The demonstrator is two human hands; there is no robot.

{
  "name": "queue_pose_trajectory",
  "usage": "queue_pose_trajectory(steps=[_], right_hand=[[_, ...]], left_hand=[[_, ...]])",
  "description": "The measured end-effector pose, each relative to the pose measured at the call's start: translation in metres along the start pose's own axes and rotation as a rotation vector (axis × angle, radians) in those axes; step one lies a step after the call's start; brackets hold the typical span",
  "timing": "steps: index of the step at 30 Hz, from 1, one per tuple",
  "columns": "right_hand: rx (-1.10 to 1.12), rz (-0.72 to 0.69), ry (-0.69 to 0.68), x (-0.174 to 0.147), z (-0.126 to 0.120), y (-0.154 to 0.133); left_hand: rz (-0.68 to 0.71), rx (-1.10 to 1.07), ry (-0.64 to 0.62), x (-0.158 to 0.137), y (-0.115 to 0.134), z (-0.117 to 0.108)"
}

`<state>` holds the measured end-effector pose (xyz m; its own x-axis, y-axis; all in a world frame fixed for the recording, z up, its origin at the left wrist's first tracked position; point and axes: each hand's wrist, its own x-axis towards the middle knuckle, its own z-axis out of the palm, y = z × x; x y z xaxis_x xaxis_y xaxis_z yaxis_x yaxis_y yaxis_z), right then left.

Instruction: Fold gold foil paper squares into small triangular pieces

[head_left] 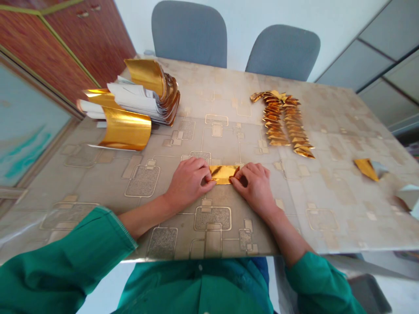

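A small folded strip of gold foil paper [224, 174] lies low over the table in front of me, between my two hands. My left hand [192, 181] pinches its left end between thumb and fingers. At the right end, my right hand [253, 185] grips it the same way, thumb toward me. The strip's ends are partly hidden by my fingertips. Beyond the hands, to the right, two rows of folded gold paper pieces [276, 120] lie close together. A stack of gold sheets with white backs [140, 98] sits at the far left, some of them curled.
The table [216, 240] has a patterned cover. Near its right side lie a folded gold piece [366, 169] and a pale curled paper [409, 198]. Two grey chairs [190, 32] stand across the table, and a reddish wooden cabinet [88, 35] is at the back left.
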<state>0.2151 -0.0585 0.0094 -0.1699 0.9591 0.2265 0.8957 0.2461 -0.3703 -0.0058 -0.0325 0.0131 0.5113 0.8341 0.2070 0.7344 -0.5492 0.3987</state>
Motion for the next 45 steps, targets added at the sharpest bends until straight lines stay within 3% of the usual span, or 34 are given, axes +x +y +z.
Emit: queue_pose_trajectory(steps=[10, 15, 19, 26, 30, 32, 37, 45], right_hand=[[0.033, 0.036, -0.029, 0.001, 0.001, 0.002], [0.131, 0.045, -0.036, 0.001, 0.001, 0.006], [0.135, 0.022, -0.040, 0.002, 0.001, 0.007], [0.081, -0.003, 0.008, -0.001, -0.006, 0.009], [-0.057, -0.170, 0.084, -0.013, -0.010, -0.002], [-0.099, -0.254, 0.021, -0.022, -0.007, -0.010], [-0.196, -0.237, -0.035, -0.039, 0.001, -0.016], [-0.220, -0.253, -0.088, -0.042, -0.002, -0.010]], left_hand=[[0.015, 0.060, 0.019, 0.002, 0.002, 0.000], [0.272, 0.197, 0.063, -0.001, 0.007, 0.003], [0.433, 0.225, -0.016, -0.002, 0.010, 0.009], [0.425, 0.226, -0.079, -0.001, 0.009, 0.010], [0.435, 0.230, -0.065, -0.001, 0.009, 0.010], [0.440, 0.246, -0.072, -0.001, 0.009, 0.011], [0.455, 0.276, -0.092, -0.004, 0.010, 0.011], [0.424, 0.288, 0.006, -0.023, 0.001, 0.002]])
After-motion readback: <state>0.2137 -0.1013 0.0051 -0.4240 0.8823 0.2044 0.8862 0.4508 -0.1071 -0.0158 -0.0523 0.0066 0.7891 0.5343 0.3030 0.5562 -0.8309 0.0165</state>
